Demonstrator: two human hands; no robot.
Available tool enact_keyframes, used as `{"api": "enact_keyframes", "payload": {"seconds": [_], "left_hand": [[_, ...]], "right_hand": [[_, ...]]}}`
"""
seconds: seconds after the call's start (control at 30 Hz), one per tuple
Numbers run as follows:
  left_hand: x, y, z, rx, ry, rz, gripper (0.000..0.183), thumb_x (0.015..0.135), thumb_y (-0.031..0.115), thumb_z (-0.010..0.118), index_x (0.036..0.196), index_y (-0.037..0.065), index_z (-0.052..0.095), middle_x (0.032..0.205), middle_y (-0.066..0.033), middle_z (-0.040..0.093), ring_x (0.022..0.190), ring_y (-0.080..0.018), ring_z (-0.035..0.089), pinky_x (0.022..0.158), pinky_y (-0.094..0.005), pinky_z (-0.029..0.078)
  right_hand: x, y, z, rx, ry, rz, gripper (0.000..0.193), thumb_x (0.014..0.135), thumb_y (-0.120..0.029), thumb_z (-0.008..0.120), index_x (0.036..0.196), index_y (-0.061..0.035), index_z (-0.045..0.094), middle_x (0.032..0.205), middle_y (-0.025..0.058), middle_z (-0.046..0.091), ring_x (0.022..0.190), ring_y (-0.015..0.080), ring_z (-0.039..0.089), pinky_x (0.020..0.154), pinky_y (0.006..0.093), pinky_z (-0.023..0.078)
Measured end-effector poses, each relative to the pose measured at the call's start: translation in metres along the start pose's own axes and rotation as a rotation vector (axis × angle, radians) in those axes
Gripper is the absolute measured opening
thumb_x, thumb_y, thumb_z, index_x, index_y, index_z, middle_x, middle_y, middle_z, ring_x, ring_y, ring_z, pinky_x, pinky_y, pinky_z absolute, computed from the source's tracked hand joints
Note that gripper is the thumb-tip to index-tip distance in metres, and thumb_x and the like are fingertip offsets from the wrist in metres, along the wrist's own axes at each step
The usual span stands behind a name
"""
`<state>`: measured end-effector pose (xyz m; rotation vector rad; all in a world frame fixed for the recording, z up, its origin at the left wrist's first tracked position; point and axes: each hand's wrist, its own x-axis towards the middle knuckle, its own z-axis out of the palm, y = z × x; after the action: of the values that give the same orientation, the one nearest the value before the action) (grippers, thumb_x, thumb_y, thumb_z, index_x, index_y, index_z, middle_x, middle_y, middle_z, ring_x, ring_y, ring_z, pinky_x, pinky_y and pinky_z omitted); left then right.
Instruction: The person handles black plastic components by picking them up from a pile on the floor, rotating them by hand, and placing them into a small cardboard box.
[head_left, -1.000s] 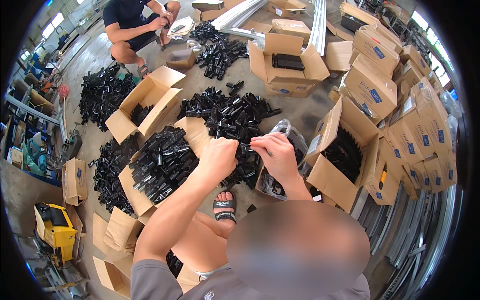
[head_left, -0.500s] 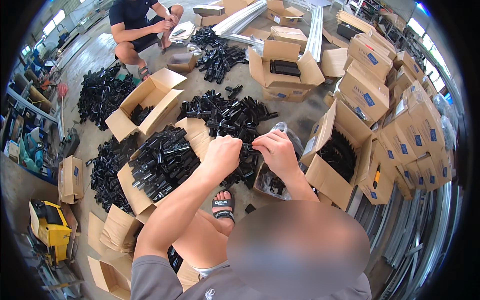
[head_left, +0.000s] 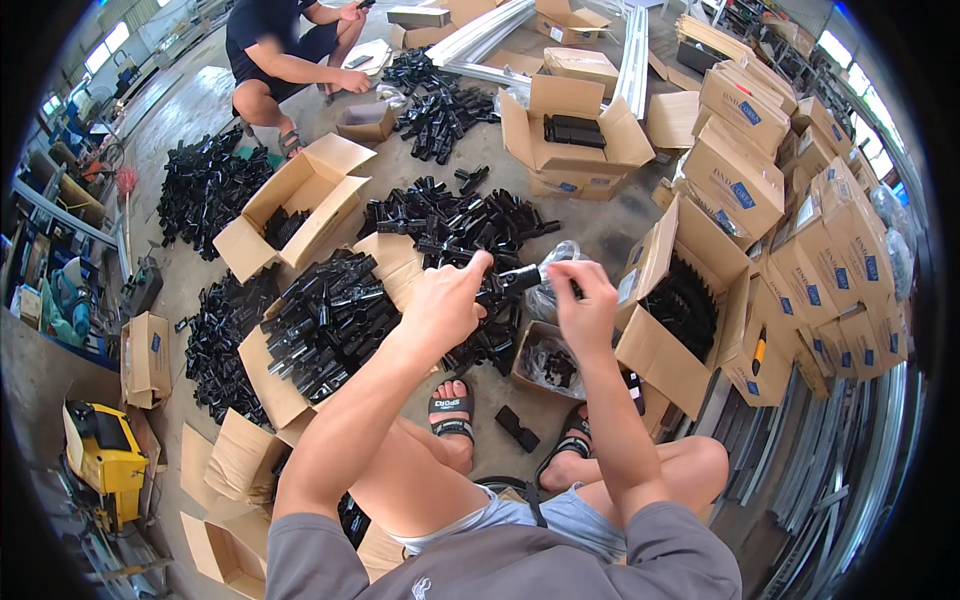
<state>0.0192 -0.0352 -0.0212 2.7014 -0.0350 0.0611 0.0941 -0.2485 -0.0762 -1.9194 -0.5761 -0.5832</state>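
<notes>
I hold a black plastic connector part [head_left: 512, 281] between both hands above my knees. My left hand [head_left: 447, 305] grips its left end, thumb up. My right hand [head_left: 583, 303] pinches its right end, close to a clear plastic bag [head_left: 550, 262]. Below my hands sits a small open box [head_left: 547, 362] with black pieces in it. A heap of the same black connectors [head_left: 455, 225] lies on the floor just beyond my hands. An open cardboard box packed with black parts [head_left: 325, 320] stands to my left.
Another person [head_left: 285, 50] squats at the far left by more black parts [head_left: 435, 95]. Open boxes [head_left: 575, 130] and stacked closed cartons [head_left: 810, 250] ring the floor on the right. Metal rails [head_left: 632, 50] lie at the back. A yellow machine [head_left: 100, 455] stands lower left.
My hands stayed together over the small box, shifting slightly; the black part now shows stretched between them. The view tilted a little.
</notes>
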Motion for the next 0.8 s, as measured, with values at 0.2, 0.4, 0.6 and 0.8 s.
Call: {"api": "enact_keyframes", "payload": {"seconds": [0.2,0.4,0.6,0.8], "left_hand": [[-0.002,0.007,-0.020,-0.201,0.097,-0.062,0.060,0.083,0.012,0.084,0.134,0.024,0.055,0.089,-0.0207,0.074,0.089,-0.0450,0.072,0.077,-0.0519,0.053],[0.002,0.010,-0.017,-0.267,0.169,-0.076,0.061,0.084,0.012,0.085,0.137,0.023,0.058,0.087,-0.0127,0.076,0.065,-0.0193,0.060,0.069,-0.0347,0.052],[0.006,0.019,-0.025,-0.431,0.063,-0.226,0.063,0.084,0.015,0.084,0.140,0.026,0.057,0.104,-0.0248,0.077,0.098,-0.0388,0.076,0.083,-0.0433,0.059],[0.005,0.013,-0.021,-0.517,0.096,-0.148,0.063,0.088,-0.004,0.077,0.143,0.016,0.055,0.091,-0.0098,0.079,0.085,-0.0045,0.063,0.081,-0.0298,0.055]], "right_hand": [[-0.079,0.131,-0.007,-0.336,-0.165,0.736,0.027,0.097,-0.030,0.071,0.097,-0.0034,0.076,0.091,0.0187,0.077,0.086,0.0370,0.074,0.079,0.0467,0.056],[-0.182,0.207,0.005,-0.550,-0.609,1.002,0.018,0.088,-0.021,0.076,0.102,-0.0111,0.082,0.107,0.0214,0.077,0.106,0.0393,0.073,0.097,0.0485,0.056],[-0.224,0.247,0.028,-0.620,-0.592,0.841,0.021,0.087,-0.014,0.069,0.105,-0.0114,0.079,0.108,0.0222,0.075,0.107,0.0412,0.072,0.095,0.0521,0.056],[-0.252,0.266,0.039,-0.682,-0.641,0.718,0.023,0.092,-0.016,0.058,0.103,-0.0093,0.076,0.111,0.0241,0.074,0.107,0.0459,0.070,0.092,0.0558,0.056]]}}
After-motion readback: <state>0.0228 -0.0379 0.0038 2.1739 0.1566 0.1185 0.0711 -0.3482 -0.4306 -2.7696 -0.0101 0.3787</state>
